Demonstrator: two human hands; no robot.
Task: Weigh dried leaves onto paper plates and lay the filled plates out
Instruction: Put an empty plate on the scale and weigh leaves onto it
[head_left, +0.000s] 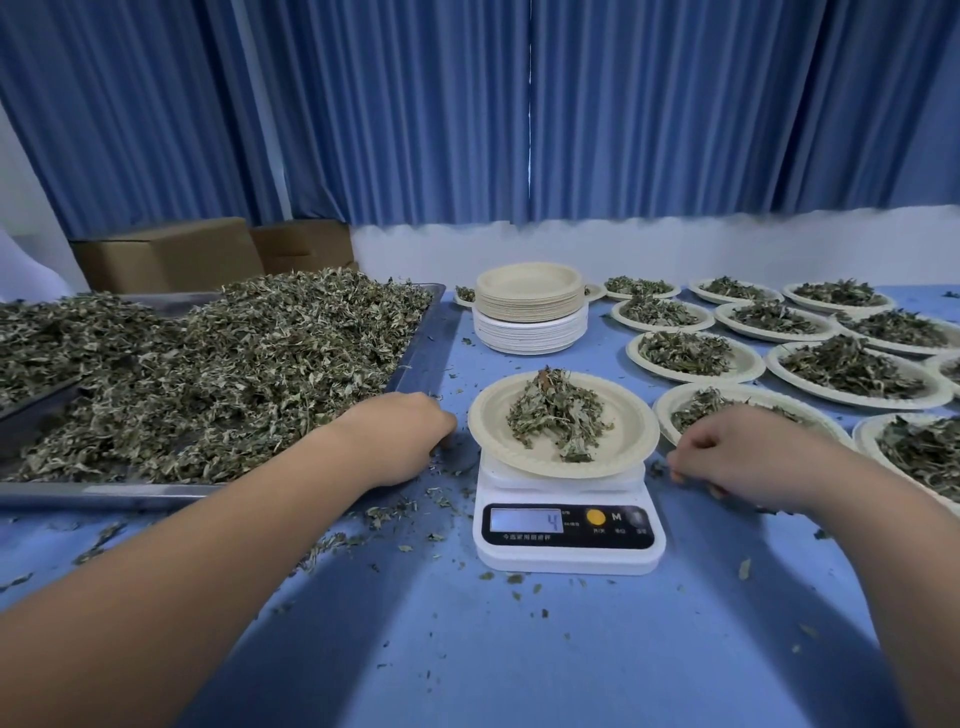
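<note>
Plate (488, 421) under weighing sits centred on the scale (569, 556), with a small heap of dried leaves (556, 413) in its well. The display (527, 520) shows a single digit, 4.

Left hand (400, 431) rests on the table (519, 649) between the tray (422, 343) and the scale, knuckles up. Its fingers are hidden under the back of the hand, so whether it holds anything cannot be told. Right hand (727, 447) rests just right of the scale, fingers curled down onto the table among loose crumbs. Whether it pinches a fragment cannot be told. Neither hand touches the plate.

Step in hand, as judged: checking the portion against the reading. The target weight is not shown. If the portion is short, the next move calls for a pinch from the bulk leaves (208, 374) heaped in the tray. If it is complete, lift the plate level by opposite rims and carry it to the filled plates (748, 358) on the right.

Clearances: the plate overhangs the scale platform all round. Its right rim lies near the nearest filled plate (667, 402) but apart from it. The right side is crowded, and the stack of empty plates (530, 312) stands behind the scale. Open table lies in front of the scale.
</note>
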